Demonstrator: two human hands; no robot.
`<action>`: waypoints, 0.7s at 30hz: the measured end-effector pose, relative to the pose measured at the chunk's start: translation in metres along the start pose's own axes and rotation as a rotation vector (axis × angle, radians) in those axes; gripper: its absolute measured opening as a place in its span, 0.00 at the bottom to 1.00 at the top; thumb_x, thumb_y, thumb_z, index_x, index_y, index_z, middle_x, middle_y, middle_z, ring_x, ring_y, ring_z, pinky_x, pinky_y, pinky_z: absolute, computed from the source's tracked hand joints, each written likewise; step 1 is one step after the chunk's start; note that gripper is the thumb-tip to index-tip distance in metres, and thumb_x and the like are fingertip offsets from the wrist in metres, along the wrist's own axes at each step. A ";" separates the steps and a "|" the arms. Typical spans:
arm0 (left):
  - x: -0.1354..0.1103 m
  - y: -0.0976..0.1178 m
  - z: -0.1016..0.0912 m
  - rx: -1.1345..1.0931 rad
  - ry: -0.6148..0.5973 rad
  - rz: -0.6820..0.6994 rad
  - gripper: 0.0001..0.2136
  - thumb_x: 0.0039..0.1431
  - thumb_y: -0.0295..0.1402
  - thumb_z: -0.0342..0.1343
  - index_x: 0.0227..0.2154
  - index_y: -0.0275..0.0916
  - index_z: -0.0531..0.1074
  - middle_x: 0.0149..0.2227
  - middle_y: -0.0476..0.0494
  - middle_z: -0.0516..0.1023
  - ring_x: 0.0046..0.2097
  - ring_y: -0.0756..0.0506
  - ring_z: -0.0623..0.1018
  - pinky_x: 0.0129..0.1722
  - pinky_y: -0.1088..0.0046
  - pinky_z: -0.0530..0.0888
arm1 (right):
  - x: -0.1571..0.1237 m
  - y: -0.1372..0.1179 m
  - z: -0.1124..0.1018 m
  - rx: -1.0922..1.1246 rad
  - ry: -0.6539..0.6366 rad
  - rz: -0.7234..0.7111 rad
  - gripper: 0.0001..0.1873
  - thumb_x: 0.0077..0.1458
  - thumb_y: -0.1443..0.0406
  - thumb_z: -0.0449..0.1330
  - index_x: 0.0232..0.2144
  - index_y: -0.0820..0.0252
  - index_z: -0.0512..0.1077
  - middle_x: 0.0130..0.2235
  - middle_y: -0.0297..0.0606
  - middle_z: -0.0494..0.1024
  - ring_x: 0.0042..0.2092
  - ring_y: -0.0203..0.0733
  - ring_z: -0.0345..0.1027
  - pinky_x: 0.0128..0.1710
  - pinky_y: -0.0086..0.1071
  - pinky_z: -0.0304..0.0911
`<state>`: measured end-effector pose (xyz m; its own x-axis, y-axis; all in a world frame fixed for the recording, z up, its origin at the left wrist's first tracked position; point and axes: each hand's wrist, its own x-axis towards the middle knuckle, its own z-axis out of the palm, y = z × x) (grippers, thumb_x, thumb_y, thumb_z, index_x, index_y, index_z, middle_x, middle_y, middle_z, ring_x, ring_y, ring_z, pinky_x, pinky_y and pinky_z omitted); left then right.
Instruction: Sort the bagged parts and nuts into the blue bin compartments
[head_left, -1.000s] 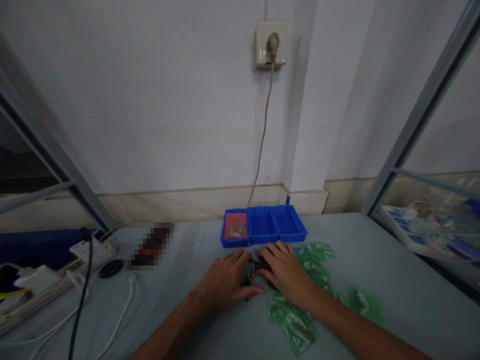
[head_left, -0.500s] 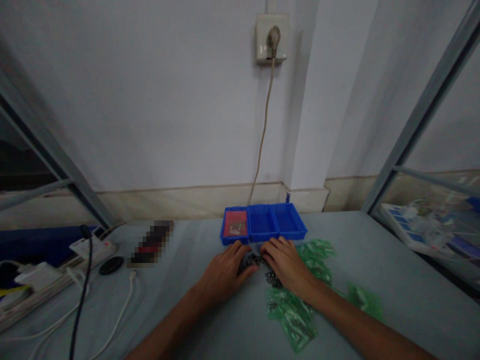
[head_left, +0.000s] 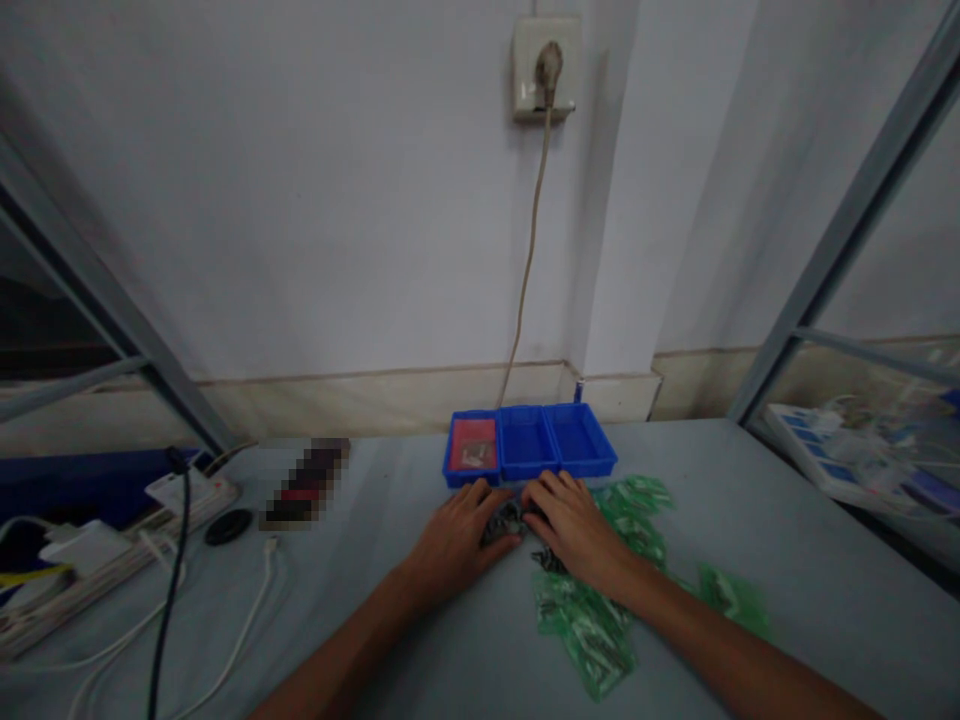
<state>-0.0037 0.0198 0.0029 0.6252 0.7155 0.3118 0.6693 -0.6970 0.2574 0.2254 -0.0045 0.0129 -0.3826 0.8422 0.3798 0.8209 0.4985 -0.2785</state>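
Note:
My left hand (head_left: 459, 535) rests on the grey table, thumb and fingers apart, curved around a heap of small dark metal parts (head_left: 504, 522). Their exact kind is too small to make out. On the heap's other side lies my right hand (head_left: 574, 525), fingers bent forward and spread, its fingertips touching the parts. More dark parts (head_left: 551, 560) show under the right palm. Just beyond both hands stands a blue tray with three compartments (head_left: 527, 470). A red piece (head_left: 474, 433) and some small pale pieces (head_left: 475, 457) are in its left compartment.
Green plastic bags (head_left: 592, 640) with small parts in them lie under and beside my right forearm, another bag (head_left: 731, 598) further right. To the left are a blurred-out dark object (head_left: 307, 485), a black disc (head_left: 229, 527), white cables and a power strip (head_left: 97, 580).
My view has shifted slightly. Both hands stay around the heap, with only small finger movements; the gap between the left thumb and fingers shows more of the parts.

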 end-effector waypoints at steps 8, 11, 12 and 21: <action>0.006 0.006 -0.001 -0.054 0.021 0.010 0.10 0.70 0.35 0.62 0.50 0.43 0.72 0.51 0.42 0.74 0.52 0.38 0.75 0.53 0.58 0.76 | 0.010 0.013 0.005 0.697 0.155 0.184 0.02 0.67 0.65 0.61 0.42 0.54 0.73 0.38 0.35 0.78 0.41 0.46 0.72 0.44 0.38 0.65; 0.006 0.006 -0.002 -0.055 0.021 0.050 0.17 0.70 0.35 0.62 0.59 0.44 0.69 0.53 0.41 0.74 0.53 0.37 0.74 0.55 0.55 0.75 | 0.015 0.012 0.001 1.038 0.132 0.276 0.11 0.63 0.55 0.65 0.42 0.54 0.75 0.35 0.33 0.78 0.34 0.42 0.70 0.35 0.34 0.64; 0.006 0.006 -0.002 -0.054 0.019 0.065 0.19 0.70 0.36 0.62 0.61 0.45 0.68 0.54 0.41 0.74 0.53 0.37 0.73 0.55 0.55 0.74 | 0.016 0.011 -0.001 1.134 0.116 0.318 0.14 0.61 0.52 0.66 0.42 0.55 0.75 0.33 0.33 0.78 0.31 0.40 0.69 0.31 0.33 0.63; 0.009 0.010 -0.005 -0.077 0.006 0.039 0.06 0.71 0.35 0.60 0.48 0.42 0.75 0.48 0.42 0.76 0.49 0.39 0.73 0.50 0.59 0.73 | 0.020 0.006 -0.011 1.631 0.187 0.540 0.22 0.50 0.51 0.75 0.39 0.58 0.78 0.25 0.27 0.69 0.22 0.29 0.52 0.21 0.26 0.45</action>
<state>0.0066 0.0184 0.0130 0.6477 0.6876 0.3283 0.6116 -0.7261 0.3141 0.2272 0.0127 0.0287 -0.0829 0.9965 0.0060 -0.4567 -0.0326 -0.8890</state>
